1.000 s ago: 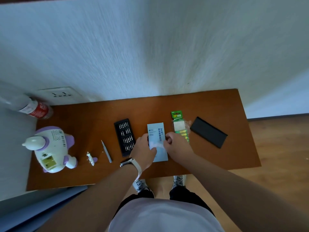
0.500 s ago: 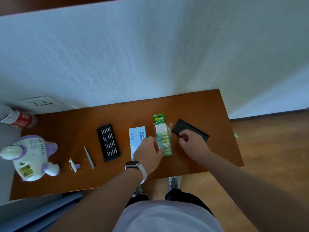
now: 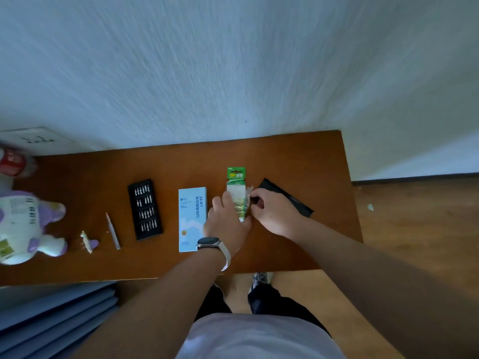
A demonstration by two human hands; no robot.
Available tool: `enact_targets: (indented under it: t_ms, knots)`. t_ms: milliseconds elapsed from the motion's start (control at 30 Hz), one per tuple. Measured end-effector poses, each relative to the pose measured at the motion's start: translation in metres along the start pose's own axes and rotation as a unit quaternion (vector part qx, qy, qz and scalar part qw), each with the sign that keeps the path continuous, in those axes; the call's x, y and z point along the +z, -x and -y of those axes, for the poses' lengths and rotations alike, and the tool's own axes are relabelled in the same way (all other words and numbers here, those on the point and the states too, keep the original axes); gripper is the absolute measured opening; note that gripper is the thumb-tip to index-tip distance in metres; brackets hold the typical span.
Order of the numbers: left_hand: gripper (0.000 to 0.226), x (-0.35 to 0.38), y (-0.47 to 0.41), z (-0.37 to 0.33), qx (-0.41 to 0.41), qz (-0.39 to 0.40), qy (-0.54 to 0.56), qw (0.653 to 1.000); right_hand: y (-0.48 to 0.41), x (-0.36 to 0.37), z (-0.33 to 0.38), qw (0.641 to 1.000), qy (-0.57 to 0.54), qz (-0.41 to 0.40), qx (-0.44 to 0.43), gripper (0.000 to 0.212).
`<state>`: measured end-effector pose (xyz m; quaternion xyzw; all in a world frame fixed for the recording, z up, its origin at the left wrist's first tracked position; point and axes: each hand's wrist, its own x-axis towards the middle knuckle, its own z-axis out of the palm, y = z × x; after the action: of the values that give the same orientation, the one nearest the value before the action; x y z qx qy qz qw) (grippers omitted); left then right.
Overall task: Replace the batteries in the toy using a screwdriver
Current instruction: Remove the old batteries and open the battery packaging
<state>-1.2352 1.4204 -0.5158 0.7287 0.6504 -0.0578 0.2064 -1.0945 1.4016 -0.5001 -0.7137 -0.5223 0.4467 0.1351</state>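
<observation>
A green battery pack (image 3: 236, 177) lies on the brown table (image 3: 298, 156), right of the middle. My left hand (image 3: 225, 224), with a watch on the wrist, holds the pack's lower part, one finger stretched along its left side. My right hand (image 3: 276, 215) pinches the clear plastic at the pack's right edge. At the far left lies the white and purple toy (image 3: 23, 226), and beside it a small white and purple piece (image 3: 88, 242). A slim grey screwdriver (image 3: 112, 230) lies between that piece and a black tray of bits (image 3: 144, 209).
A light blue box (image 3: 190, 216) lies just left of my left hand. A black lid (image 3: 287, 196) sits behind my right hand. A bottle with a red label (image 3: 13, 163) and a wall socket (image 3: 36, 138) are at the back left. Grey panels (image 3: 51, 320) stand below the table's front left.
My right hand has come left from the black lid to the battery pack's right edge. My left hand stayed on the pack, one finger now reaching further up it. The view has shifted.
</observation>
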Motion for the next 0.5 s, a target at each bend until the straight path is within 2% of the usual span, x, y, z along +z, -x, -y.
enact_targets:
  t_ms: [267,500]
  knots:
    - [0.064,-0.001,0.001,0.014,0.008,0.009,0.103,0.995,-0.005,-0.005,0.002,1.0,0.008,0.017,-0.021,0.032]
    - [0.066,-0.001,0.003,0.018,0.001,0.003,0.11,0.994,-0.014,0.01,0.007,0.995,0.058,0.054,-0.062,0.02]
